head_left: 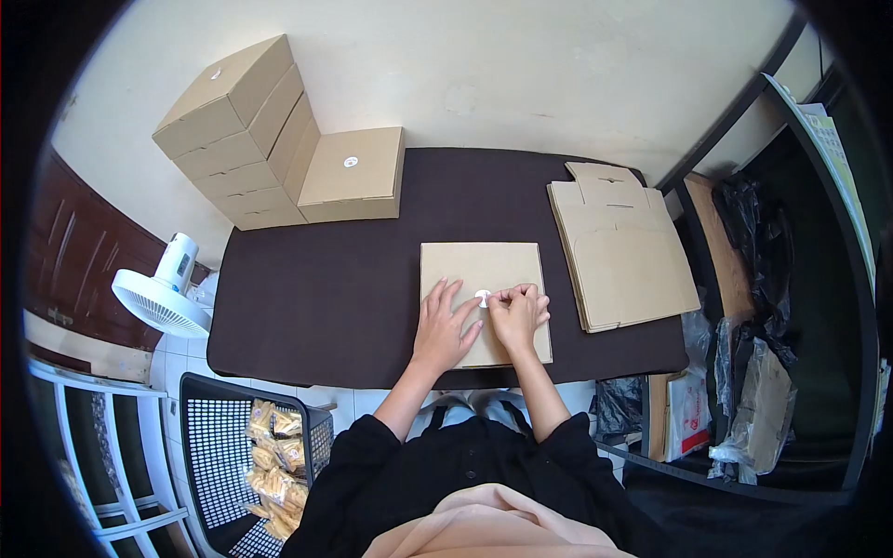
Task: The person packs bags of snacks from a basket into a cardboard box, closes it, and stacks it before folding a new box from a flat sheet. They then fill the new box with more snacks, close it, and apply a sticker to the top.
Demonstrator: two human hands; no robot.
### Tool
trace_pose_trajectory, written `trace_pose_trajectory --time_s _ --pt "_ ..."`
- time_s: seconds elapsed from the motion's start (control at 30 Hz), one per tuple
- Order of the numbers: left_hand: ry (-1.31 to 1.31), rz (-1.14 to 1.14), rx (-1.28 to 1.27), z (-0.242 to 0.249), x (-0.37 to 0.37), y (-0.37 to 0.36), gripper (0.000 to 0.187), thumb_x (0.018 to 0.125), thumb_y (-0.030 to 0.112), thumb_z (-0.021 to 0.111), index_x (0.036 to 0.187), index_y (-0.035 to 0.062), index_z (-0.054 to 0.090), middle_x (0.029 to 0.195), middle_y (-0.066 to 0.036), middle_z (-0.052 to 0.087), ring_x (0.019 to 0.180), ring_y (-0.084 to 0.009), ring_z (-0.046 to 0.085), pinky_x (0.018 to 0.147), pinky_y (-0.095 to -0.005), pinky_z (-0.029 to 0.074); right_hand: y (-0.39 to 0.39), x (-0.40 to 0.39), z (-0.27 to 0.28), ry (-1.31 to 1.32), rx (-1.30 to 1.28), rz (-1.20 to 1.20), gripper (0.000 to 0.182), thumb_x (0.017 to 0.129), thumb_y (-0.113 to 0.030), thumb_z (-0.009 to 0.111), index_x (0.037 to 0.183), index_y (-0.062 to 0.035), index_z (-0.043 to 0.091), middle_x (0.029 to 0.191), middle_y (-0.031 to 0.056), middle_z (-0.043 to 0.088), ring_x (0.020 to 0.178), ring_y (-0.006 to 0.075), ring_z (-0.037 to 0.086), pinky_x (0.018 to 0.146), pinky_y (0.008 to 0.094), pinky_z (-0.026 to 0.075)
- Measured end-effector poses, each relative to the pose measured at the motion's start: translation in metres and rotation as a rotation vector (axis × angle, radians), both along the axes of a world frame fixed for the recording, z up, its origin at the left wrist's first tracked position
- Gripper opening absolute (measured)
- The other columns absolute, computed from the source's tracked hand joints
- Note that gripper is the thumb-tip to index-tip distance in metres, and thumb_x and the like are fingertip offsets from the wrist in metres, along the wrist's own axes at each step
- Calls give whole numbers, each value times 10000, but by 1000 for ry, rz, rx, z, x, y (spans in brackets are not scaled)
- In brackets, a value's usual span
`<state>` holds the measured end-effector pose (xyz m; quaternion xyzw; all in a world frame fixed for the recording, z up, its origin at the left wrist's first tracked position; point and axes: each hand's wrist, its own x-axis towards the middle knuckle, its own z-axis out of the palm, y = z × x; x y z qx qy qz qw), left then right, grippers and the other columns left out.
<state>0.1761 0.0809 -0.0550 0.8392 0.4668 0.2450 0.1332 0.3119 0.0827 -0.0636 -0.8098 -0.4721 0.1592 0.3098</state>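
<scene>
Nearest, at the left, a black basket [209,437] holds packets of snacks [274,456]. On the dark table [326,288] a closed cardboard box [479,270] lies flat at the near edge. The left hand [442,325] rests open on its lid, fingers spread. The right hand [517,312] pinches what seems a small white sticker [483,298] against the lid. Right of it lie flat box blanks [623,256]. Farthest left, finished boxes [270,149] stand stacked.
</scene>
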Motion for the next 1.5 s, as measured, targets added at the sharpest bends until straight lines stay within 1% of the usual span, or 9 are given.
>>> trace_pose_trajectory --time_s 0.3,0.47,0.6,0.9,1.13,1.23,1.37,1.4,1.5 --pt "98 -26 7 -3 -4 -5 396 788 294 557 1164 174 518 1309 -138 334 1256 -336 225 1011 -480 201 3 9 14 -88 -60 12 230 596 -270 720 648 -96 578 974 94 454 991 288 365 844 437 265" --pt "266 -139 83 7 -12 -7 426 803 321 526 1192 150 494 1332 -136 311 1275 -318 210 1026 -492 165 7 19 17 -75 -110 -16 453 501 -359 772 768 -107 506 1028 102 391 1020 301 322 843 422 260" --pt "349 -189 170 7 -11 -3 471 817 376 481 1213 120 466 1319 -149 306 1271 -322 200 1031 -499 156 18 16 16 -114 -103 -28 477 484 -379 771 766 -105 501 1015 105 383 1010 296 319 845 419 255" --pt "-47 -29 2 0 -16 -13 426 718 254 612 1095 91 502 1204 -157 359 1133 -334 317 961 -435 253 14 19 21 -158 -49 166 559 466 -418 780 805 -93 478 1029 131 354 1017 317 301 858 431 243" --pt "42 -76 36 11 -10 -7 494 738 301 586 1185 122 477 1246 -153 341 1161 -317 302 981 -431 235 10 40 19 -85 -60 264 549 485 -325 801 859 -107 465 1074 132 350 1075 316 279 900 440 224" --pt "145 -130 30 13 -10 -5 504 752 311 569 1217 151 463 1271 -148 329 1170 -311 298 986 -430 230 3 50 20 8 -49 328 528 510 -280 793 892 -113 469 1079 132 354 1080 316 291 902 449 231" --pt "111 -179 25 6 -14 -7 464 742 281 580 1180 158 490 1272 -121 353 1162 -315 309 982 -430 236 -15 47 23 -236 258 496 479 704 -318 659 1124 -158 498 1224 171 325 1148 360 287 924 496 226" --pt "120 -208 48 7 -13 -8 459 737 272 585 1170 147 496 1271 -112 361 1161 -316 313 981 -431 238 -19 44 28 -236 158 604 478 769 -382 579 1198 -195 481 1317 188 263 1221 380 222 962 524 181" --pt "59 -139 85 10 -11 -13 447 743 267 575 1156 120 485 1260 -95 384 1144 -287 342 972 -428 250 -23 37 13 -385 132 719 472 780 -423 550 1204 -225 491 1356 195 221 1264 391 155 985 556 125"
